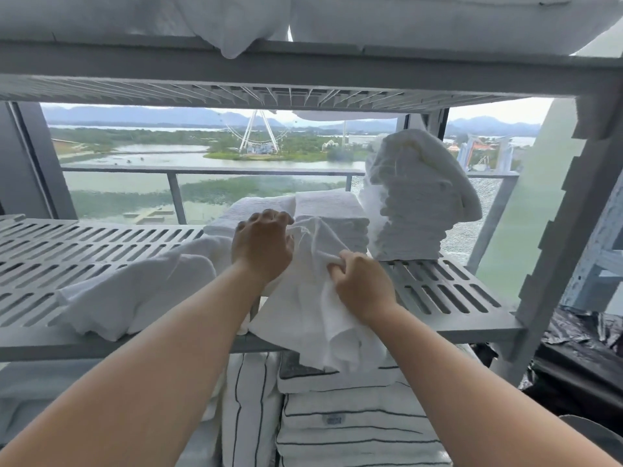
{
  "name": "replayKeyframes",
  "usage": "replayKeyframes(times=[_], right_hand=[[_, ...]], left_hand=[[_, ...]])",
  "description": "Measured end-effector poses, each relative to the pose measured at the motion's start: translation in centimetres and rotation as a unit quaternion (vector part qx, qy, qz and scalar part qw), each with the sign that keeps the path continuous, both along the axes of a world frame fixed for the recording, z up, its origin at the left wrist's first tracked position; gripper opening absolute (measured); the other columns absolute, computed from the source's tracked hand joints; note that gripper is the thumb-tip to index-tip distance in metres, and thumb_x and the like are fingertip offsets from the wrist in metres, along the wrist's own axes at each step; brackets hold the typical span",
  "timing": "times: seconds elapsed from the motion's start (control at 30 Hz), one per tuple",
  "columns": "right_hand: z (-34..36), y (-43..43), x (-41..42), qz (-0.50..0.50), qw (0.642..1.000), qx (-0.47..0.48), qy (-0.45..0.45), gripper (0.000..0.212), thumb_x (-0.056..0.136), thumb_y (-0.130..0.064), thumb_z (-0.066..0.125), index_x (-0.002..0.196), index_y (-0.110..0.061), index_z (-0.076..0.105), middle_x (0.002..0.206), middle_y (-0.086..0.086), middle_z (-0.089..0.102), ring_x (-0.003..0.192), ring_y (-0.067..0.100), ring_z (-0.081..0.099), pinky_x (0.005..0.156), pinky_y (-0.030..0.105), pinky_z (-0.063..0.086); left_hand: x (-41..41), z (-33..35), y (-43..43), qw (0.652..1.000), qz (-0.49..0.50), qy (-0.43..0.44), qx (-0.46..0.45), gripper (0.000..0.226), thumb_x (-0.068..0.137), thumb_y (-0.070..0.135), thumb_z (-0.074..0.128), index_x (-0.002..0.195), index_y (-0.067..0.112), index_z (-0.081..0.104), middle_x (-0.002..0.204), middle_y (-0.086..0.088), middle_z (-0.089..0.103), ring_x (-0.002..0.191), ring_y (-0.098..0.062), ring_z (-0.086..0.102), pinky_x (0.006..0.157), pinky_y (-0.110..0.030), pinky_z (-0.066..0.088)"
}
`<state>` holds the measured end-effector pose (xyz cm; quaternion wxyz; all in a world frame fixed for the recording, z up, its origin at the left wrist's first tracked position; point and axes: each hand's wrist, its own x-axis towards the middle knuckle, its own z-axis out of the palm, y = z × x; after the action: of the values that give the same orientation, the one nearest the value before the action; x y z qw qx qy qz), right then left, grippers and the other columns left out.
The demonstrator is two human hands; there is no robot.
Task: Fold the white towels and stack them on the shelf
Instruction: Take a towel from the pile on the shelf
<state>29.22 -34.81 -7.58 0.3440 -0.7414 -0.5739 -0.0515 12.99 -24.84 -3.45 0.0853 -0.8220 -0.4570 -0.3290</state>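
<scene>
L hand [261, 247] & R hand [364, 284] grip white towel [313, 308] on slotted shelf [84, 251] by window [135, 156].

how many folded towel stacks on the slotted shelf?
3: a low stack behind the left hand, a taller stack behind the held towel, a leaning stack far right. More may be hidden.

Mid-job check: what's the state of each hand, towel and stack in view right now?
left hand: grips the held towel's top edge.
right hand: pinches the held towel lower down.
held towel: unfolded, draped over the shelf's front edge.
low stack: folded, flat behind the hands.
tall stack: folded, top slumping right.
loose towels: unfolded, heaped on the shelf at left.
</scene>
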Motion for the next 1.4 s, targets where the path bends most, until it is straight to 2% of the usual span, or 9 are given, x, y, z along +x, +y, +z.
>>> replayKeyframes(times=[0.17, 0.27, 0.43, 0.6, 0.8, 0.9, 1.03, 1.3, 1.4], right_hand=[[1.4, 2.5, 0.7, 0.0, 0.997, -0.058, 0.05, 0.045, 0.103, -0.042, 0.036, 0.072, -0.021, 0.061, 0.084, 0.004, 0.069, 0.084, 0.027, 0.06, 0.069, 0.036, 0.044], [1.8, 3.5, 1.3, -0.018, 0.996, -0.04, 0.072, 0.049, 0.102, -0.044, 0.035, 0.082, -0.019, 0.072, 0.083, 0.002, 0.073, 0.081, 0.023, 0.065, 0.076, 0.038, 0.054], [2.6, 4.6, 3.4, -0.084, 0.993, 0.024, 0.082, 0.049, 0.103, -0.043, 0.033, 0.082, -0.016, 0.068, 0.074, 0.002, 0.072, 0.076, 0.025, 0.066, 0.076, 0.04, 0.054], [3.7, 5.2, 6.8, -0.149, 0.985, 0.084, 0.028, 0.021, 0.097, -0.025, 0.05, 0.097, -0.015, 0.068, 0.089, 0.009, 0.074, 0.087, 0.033, 0.065, 0.068, 0.034, 0.047], [4.7, 6.0, 11.9, -0.159, 0.979, 0.127, -0.002, 0.015, 0.092, -0.018, 0.052, 0.099, -0.018, 0.065, 0.099, 0.004, 0.069, 0.091, 0.027, 0.062, 0.068, 0.029, 0.037], [6.0, 6.0, 15.1, -0.152, 0.97, 0.176, -0.064, 0.014, 0.092, -0.017, 0.053, 0.101, -0.015, 0.064, 0.102, 0.007, 0.064, 0.102, 0.029, 0.057, 0.08, 0.037, 0.046], [8.7, 6.4, 19.6, -0.193, 0.944, 0.219, -0.155, 0.02, 0.089, -0.022, 0.057, 0.107, -0.018, 0.064, 0.111, 0.009, 0.061, 0.112, 0.032, 0.051, 0.092, 0.044, 0.041], [10.3, 8.2, 25.0, -0.189, 0.957, 0.184, -0.123, 0.024, 0.091, -0.023, 0.057, 0.112, -0.028, 0.068, 0.135, 0.003, 0.05, 0.127, 0.027, 0.043, 0.102, 0.042, 0.035], [10.0, 9.1, 25.6, -0.192, 0.96, 0.175, -0.106, 0.032, 0.089, -0.021, 0.058, 0.119, -0.028, 0.065, 0.14, 0.004, 0.047, 0.13, 0.028, 0.04, 0.105, 0.043, 0.033]], left_hand=[[2.3, 0.9, 2.7, 0.997, -0.076, 0.005, -0.017, 0.031, 0.098, 0.035, 0.051, 0.126, 0.028, 0.062, 0.131, 0.0, 0.062, 0.12, -0.024, 0.056, 0.1, -0.04, 0.039], [3.5, 1.1, 4.2, 0.993, -0.112, 0.012, -0.028, 0.027, 0.099, 0.036, 0.05, 0.123, 0.03, 0.063, 0.132, 0.001, 0.061, 0.119, -0.023, 0.057, 0.1, -0.039, 0.041], [5.6, 1.2, 6.1, 0.989, -0.146, 0.005, -0.031, 0.028, 0.1, 0.035, 0.048, 0.121, 0.029, 0.065, 0.129, 0.001, 0.063, 0.115, -0.023, 0.06, 0.096, -0.039, 0.046], [8.5, 1.4, 7.2, 0.986, -0.165, -0.006, -0.038, 0.03, 0.101, 0.037, 0.048, 0.126, 0.028, 0.062, 0.134, 0.001, 0.059, 0.119, -0.024, 0.058, 0.096, -0.039, 0.044], [13.1, 2.3, 7.5, 0.987, -0.159, -0.012, -0.037, 0.031, 0.1, 0.041, 0.049, 0.127, 0.028, 0.06, 0.137, 0.001, 0.058, 0.122, -0.024, 0.056, 0.098, -0.042, 0.047], [15.7, 3.3, 7.6, 0.988, -0.144, -0.026, -0.04, 0.034, 0.1, 0.045, 0.048, 0.128, 0.029, 0.058, 0.136, 0.0, 0.057, 0.12, -0.025, 0.057, 0.095, -0.041, 0.049], [19.8, 5.2, 8.1, 0.989, -0.129, -0.057, -0.035, 0.039, 0.099, 0.049, 0.048, 0.131, 0.028, 0.055, 0.135, -0.001, 0.058, 0.115, -0.025, 0.06, 0.086, -0.038, 0.051], [25.8, 6.5, 8.5, 0.985, -0.067, -0.158, 0.013, 0.041, 0.094, 0.056, 0.049, 0.124, 0.028, 0.053, 0.123, -0.002, 0.059, 0.103, -0.028, 0.063, 0.073, -0.035, 0.044], [26.5, 6.8, 9.0, 0.989, -0.058, -0.138, -0.005, 0.046, 0.094, 0.057, 0.049, 0.13, 0.029, 0.053, 0.129, -0.003, 0.057, 0.107, -0.028, 0.062, 0.077, -0.036, 0.046]])
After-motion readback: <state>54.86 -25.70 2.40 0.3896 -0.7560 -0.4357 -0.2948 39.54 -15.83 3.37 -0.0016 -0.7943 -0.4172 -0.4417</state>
